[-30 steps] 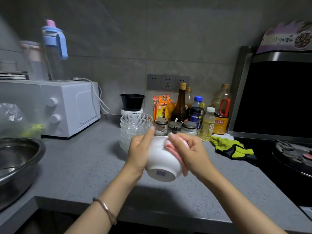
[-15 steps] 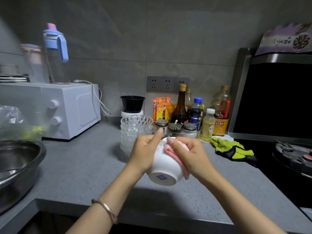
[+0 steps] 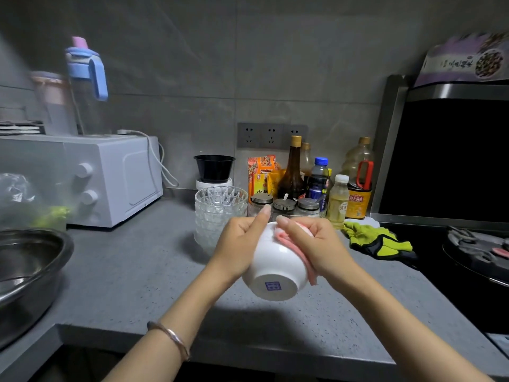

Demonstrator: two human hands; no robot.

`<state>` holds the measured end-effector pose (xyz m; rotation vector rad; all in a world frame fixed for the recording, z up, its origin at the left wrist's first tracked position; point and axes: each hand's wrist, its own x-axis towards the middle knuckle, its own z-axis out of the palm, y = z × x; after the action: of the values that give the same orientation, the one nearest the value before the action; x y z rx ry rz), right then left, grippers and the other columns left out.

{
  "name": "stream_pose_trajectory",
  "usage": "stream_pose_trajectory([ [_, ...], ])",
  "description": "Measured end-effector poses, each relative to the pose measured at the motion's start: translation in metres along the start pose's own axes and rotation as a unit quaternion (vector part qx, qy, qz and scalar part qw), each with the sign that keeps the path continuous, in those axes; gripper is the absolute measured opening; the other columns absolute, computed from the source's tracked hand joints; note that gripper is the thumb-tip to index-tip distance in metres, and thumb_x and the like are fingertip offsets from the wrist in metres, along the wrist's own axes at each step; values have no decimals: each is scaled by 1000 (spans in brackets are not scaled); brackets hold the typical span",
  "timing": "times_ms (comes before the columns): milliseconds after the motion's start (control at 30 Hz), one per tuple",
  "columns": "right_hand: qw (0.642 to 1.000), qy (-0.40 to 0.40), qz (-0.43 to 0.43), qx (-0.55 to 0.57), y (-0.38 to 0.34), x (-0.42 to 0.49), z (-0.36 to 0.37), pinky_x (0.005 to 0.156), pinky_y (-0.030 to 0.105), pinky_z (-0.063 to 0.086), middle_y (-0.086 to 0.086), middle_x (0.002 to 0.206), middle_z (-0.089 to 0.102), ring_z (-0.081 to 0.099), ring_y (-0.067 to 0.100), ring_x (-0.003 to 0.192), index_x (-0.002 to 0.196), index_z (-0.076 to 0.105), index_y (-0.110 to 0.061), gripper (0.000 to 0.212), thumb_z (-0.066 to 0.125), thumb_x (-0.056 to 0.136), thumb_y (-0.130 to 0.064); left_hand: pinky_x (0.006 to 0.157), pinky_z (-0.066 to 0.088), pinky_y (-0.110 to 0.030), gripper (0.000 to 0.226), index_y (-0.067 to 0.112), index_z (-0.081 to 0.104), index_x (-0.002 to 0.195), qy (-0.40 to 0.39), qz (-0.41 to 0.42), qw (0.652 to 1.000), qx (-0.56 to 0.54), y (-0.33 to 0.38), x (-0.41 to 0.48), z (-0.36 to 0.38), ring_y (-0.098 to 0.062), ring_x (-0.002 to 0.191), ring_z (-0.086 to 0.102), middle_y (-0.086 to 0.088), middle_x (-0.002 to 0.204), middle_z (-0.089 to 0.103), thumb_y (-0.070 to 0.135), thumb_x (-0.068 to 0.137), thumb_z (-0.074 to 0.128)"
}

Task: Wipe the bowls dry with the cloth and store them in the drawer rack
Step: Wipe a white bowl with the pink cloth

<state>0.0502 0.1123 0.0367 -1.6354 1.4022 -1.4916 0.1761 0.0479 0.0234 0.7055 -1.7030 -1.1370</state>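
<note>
A white ceramic bowl (image 3: 275, 267) with a blue mark on its base is held above the grey counter, tilted so its base faces me. My left hand (image 3: 239, 244) grips its left rim, thumb over the edge. My right hand (image 3: 314, 244) presses a pink cloth (image 3: 298, 252) against the bowl's right side and rim. Behind the hands a stack of clear glass bowls (image 3: 217, 213) stands on the counter. No drawer rack is in view.
A white microwave (image 3: 110, 180) stands at the back left, a steel basin (image 3: 30, 271) at the left edge. Bottles and seasoning jars (image 3: 308, 186) line the wall. Green gloves (image 3: 377, 239) lie beside a black stove (image 3: 468, 271) at the right.
The bowl has tipped a little further, so more of its base shows. My right hand with the cloth has shifted slightly along the rim.
</note>
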Motion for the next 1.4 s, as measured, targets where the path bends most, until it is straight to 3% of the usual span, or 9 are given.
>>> stream_pose_trajectory([
  [233, 992, 31, 48, 113, 9, -5, 2, 43, 18, 48, 8, 67, 71, 68, 20, 57, 75, 67, -14, 48, 50, 85, -57, 55, 52, -29, 36, 9, 68, 85, 106, -96, 953, -268, -9, -4, 6, -25, 61, 67, -13, 74, 71, 39, 92, 51],
  [433, 997, 9, 48, 54, 1, 1, -13, 48, 20, 50, 7, 63, 70, 67, 20, 55, 71, 67, -11, 41, 51, 79, -48, 57, 46, -16, 43, 17, 66, 72, 21, -78, 995, -63, -1, 1, -2, -6, 62, 63, 3, 64, 67, 38, 99, 39],
  [533, 999, -22, 24, -6, -5, 4, -12, 49, 21, 50, 6, 63, 70, 67, 18, 54, 70, 67, -15, 36, 54, 78, -48, 55, 47, -18, 50, 6, 64, 70, -21, -39, 999, 1, 6, 4, 1, -13, 59, 65, -4, 63, 67, 46, 93, 43],
  [833, 995, 15, 51, 85, 6, -2, -2, 47, 22, 47, 7, 66, 70, 68, 20, 57, 70, 67, -17, 44, 54, 82, -57, 65, 52, -35, 36, 8, 68, 92, 107, -119, 949, -272, -8, -3, 7, -28, 68, 67, -17, 83, 71, 41, 88, 56],
  [933, 996, 5, 51, 70, 7, -3, -6, 42, 18, 44, 6, 61, 69, 66, 17, 52, 71, 66, -11, 44, 56, 83, -53, 68, 50, -30, 38, 14, 70, 82, 76, -115, 973, -184, -13, -3, 3, -21, 72, 67, -11, 77, 71, 43, 93, 49],
  [1033, 999, -13, 43, 14, 2, -1, -12, 47, 20, 48, 9, 64, 70, 66, 18, 54, 75, 68, -9, 41, 54, 78, -48, 53, 46, -16, 46, 15, 63, 63, 27, -63, 996, -62, -6, -2, 1, -10, 58, 62, 2, 56, 65, 44, 93, 44],
  [1100, 999, -24, 39, -8, 1, 0, -12, 53, 25, 48, 14, 70, 71, 67, 23, 58, 76, 68, -9, 44, 54, 77, -51, 51, 48, -19, 45, 9, 63, 67, -3, -36, 999, -38, -2, -1, 3, -14, 57, 65, -2, 60, 67, 44, 90, 47],
  [1267, 998, 1, 29, 55, 3, -3, -7, 47, 21, 48, 9, 65, 70, 67, 22, 56, 70, 69, -15, 41, 52, 78, -52, 58, 51, -30, 44, 6, 68, 83, 58, -68, 973, -213, -6, -6, 9, -29, 64, 67, -16, 74, 70, 48, 74, 60],
  [1400, 991, 34, 82, 99, 19, -10, 3, 52, 26, 42, 11, 66, 69, 64, 32, 60, 66, 73, -26, 56, 51, 66, -77, 73, 53, -41, 56, 9, 69, 102, 88, -135, 936, -311, -20, -10, 8, -37, 84, 66, -21, 96, 71, 54, 70, 60],
])
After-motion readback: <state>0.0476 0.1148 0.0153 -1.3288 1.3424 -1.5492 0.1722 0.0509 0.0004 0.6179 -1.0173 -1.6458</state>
